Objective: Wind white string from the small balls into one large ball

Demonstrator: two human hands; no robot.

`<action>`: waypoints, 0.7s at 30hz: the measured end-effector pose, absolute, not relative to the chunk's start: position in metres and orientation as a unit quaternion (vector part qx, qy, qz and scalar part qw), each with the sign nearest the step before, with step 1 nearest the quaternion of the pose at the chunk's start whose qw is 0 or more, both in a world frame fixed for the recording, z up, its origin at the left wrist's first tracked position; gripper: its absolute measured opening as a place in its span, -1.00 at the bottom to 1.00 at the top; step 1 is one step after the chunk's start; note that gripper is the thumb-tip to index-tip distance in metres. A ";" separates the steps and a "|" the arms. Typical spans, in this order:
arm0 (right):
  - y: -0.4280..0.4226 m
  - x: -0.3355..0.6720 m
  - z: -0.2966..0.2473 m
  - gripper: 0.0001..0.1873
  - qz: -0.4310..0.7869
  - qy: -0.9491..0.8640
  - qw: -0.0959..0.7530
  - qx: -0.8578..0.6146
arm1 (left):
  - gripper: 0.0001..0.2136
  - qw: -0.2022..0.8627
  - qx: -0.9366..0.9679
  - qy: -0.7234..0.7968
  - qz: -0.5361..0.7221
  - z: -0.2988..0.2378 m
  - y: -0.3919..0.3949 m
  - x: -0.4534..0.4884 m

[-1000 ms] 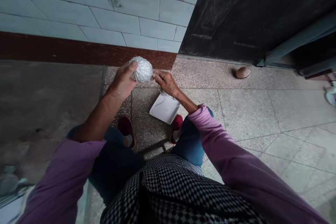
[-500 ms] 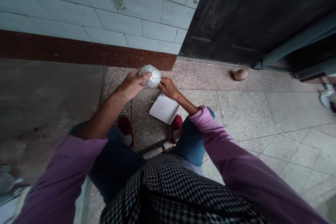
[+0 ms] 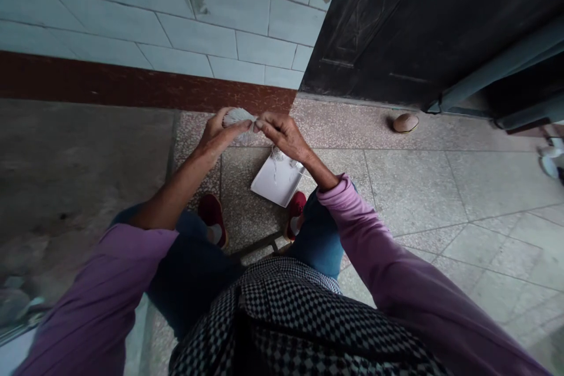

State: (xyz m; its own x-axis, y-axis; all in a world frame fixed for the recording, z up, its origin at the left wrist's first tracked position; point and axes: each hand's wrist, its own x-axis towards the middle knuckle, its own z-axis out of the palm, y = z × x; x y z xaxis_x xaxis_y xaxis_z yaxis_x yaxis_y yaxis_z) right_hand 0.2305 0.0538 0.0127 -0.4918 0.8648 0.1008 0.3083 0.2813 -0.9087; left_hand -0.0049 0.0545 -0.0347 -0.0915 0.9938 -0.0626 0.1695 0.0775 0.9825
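Note:
My left hand [image 3: 220, 133] is closed around a round bundle of shiny white strands [image 3: 238, 118], its thumb lying across the near side. The bundle is tilted so that its fanned strands run toward the right. At that right end, my right hand [image 3: 282, 133] pinches with thumb and forefinger; the exact spot they grip is partly hidden. Below the hands, a shallow white box [image 3: 274, 182] lies on the floor between my feet, with some loose white strands [image 3: 276, 158] near its far edge.
A tiled wall [image 3: 211, 29] with a brown base strip rises ahead. To the right stands a dark door [image 3: 396, 29]. A small rounded tan object [image 3: 405, 123] lies on the floor by the door. My red shoes [image 3: 211, 211] flank the box.
The bundle has turned from facing me to a more sideways tilt. My right hand has shifted up and round, its fingers now pinching at the bundle's right end. More of the strands in the box show.

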 end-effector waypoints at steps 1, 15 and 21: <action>0.059 0.235 0.015 -0.31 0.434 -0.733 0.328 -0.409 | -0.36 0.475 0.509 0.562 0.446 -0.031 0.050 -0.001; 0.082 0.227 -0.007 -0.23 0.519 -0.611 0.378 -0.464 | -0.38 0.630 0.465 0.431 0.449 -0.009 0.042 0.005; 0.087 0.215 -0.034 -0.22 0.516 -0.613 0.386 -0.457 | -0.37 0.624 0.456 0.446 0.451 -0.003 0.043 0.009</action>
State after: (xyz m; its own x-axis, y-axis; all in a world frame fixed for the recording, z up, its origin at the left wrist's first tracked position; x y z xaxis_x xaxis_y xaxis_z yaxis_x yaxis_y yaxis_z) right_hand 0.2147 0.0869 -0.0342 -0.2839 0.9589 0.0024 0.1612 0.0502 -0.9856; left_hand 0.0093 0.0429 -0.0025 0.1953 0.9700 -0.1450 -0.1560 0.1767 0.9718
